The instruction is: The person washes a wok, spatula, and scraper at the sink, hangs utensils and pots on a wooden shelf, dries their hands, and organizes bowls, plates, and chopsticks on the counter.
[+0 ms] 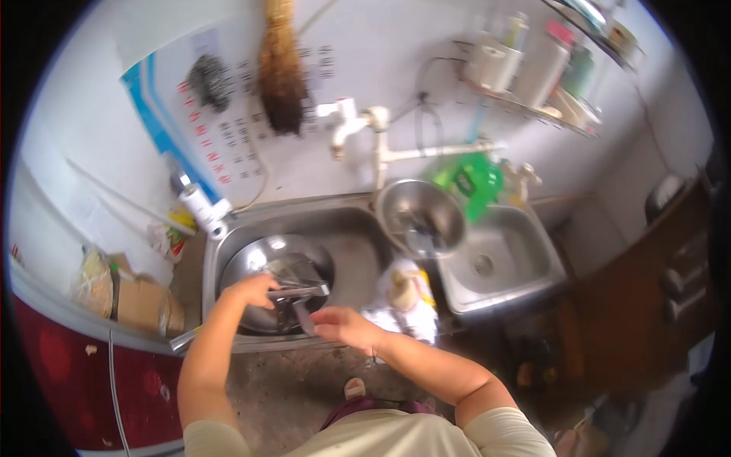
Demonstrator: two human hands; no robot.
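A wide metal basin (245,259) sits in the large sink (358,251), with several metal parts inside it. Over the basin my left hand (255,290) has its fingers curled at the left end of a bar-shaped metal piece (301,291). To its right, my right hand (346,328) pinches a flat greyish strip (304,317) near the sink's front edge. The exact kind of these metal parts is too blurred to tell. Dark parts below the bar are partly covered by it.
A metal bowl (392,199) rests between the large sink and a smaller sink (495,286). Below the bowl lies a white and yellow bag (422,312). Taps and pipes (380,156) run along the wall. A cardboard box (143,305) stands at left.
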